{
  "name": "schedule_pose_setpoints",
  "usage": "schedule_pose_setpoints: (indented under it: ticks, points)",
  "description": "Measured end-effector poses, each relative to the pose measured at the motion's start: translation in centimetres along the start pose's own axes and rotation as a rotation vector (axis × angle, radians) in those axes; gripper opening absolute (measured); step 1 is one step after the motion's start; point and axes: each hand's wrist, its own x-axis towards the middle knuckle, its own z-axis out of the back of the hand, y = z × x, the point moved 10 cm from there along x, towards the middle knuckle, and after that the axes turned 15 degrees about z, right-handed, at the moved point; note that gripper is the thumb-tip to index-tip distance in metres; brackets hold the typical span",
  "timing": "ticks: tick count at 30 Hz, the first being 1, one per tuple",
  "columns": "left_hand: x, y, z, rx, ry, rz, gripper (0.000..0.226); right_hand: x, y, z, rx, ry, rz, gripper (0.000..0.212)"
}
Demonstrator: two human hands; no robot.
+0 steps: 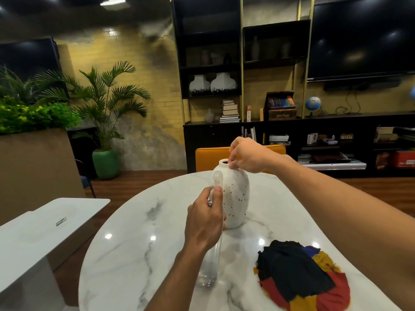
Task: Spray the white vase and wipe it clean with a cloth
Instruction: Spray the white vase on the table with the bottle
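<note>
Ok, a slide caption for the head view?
Left hand holds spray bottle beside white vase; right hand pinches its rim; cloth lies nearby.

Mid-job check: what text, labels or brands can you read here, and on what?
"Harry Potter": on the dark box on the back counter.
Red and white carton left of it: print too blurred.
Mark on the white panel at left: unreadable.
White vase, spray bottle, cloth: no text visible.

Left of the white vase (235, 194) the marble table (125, 243) lies bare (a spray bottle (212, 254) stands just beside it), while the cloth (301, 279) blocks the near right.
</note>
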Motion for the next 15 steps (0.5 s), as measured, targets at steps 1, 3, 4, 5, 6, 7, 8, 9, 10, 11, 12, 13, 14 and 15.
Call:
schedule_pose_setpoints:
  ticks: [1, 3, 4, 5, 6, 7, 8, 9, 10, 11, 12, 13, 14, 15]
  points:
    - [0.0, 0.0, 0.0, 0.0, -0.003, -0.003, 0.066, 0.0, 0.2, 0.0, 0.013, -0.012, -0.011, 0.016]
    - [0.0, -0.1, 0.1, 0.004, -0.011, -0.014, 0.06, 0.2, 0.2, -0.2, 0.038, -0.033, -0.045, 0.018]
    - [0.0, -0.1, 0.1, 0.011, -0.015, -0.017, 0.059, 0.3, 0.2, -0.5, 0.058, -0.039, -0.066, 0.019]
    - [0.0, -0.1, 0.1, 0.015, -0.018, -0.017, 0.059, 0.4, 0.1, -0.7, 0.082, -0.04, -0.083, 0.021]
    - [0.0, -0.1, 0.1, 0.017, -0.021, -0.015, 0.06, 0.5, 0.1, -1.0, 0.109, -0.037, -0.095, 0.022]
    - [0.0, 0.0, 0.2, 0.017, -0.023, -0.007, 0.061, 0.5, 0.1, -1.1, 0.129, -0.026, -0.097, 0.023]
    - [0.1, 0.2, 0.3, 0.016, -0.022, 0.005, 0.06, 0.5, 0.1, -1.1, 0.14, -0.009, -0.09, 0.023]
    - [0.2, 0.3, 0.4, 0.015, -0.017, 0.016, 0.057, 0.5, 0.2, -1.1, 0.146, 0.013, -0.078, 0.024]
    - [0.2, 0.5, 0.5, 0.011, -0.01, 0.024, 0.053, 0.4, 0.2, -0.9, 0.149, 0.035, -0.066, 0.025]
    - [0.3, 0.6, 0.6, 0.003, -0.006, 0.032, 0.049, 0.3, 0.2, -0.7, 0.142, 0.056, -0.054, 0.026]
    - [0.3, 0.7, 0.7, -0.01, -0.007, 0.035, 0.048, 0.2, 0.0, -0.5, 0.12, 0.075, -0.043, 0.026]
    - [0.3, 0.7, 0.9, -0.022, -0.014, 0.034, 0.047, 0.1, -0.1, -0.3, 0.087, 0.093, -0.034, 0.026]
    - [0.2, 0.7, 1.1, -0.032, -0.021, 0.03, 0.047, 0.0, -0.2, -0.2, 0.049, 0.107, -0.025, 0.026]
    - [0.2, 0.7, 1.1, -0.038, -0.025, 0.026, 0.046, -0.1, -0.3, -0.1, 0.016, 0.112, -0.016, 0.026]
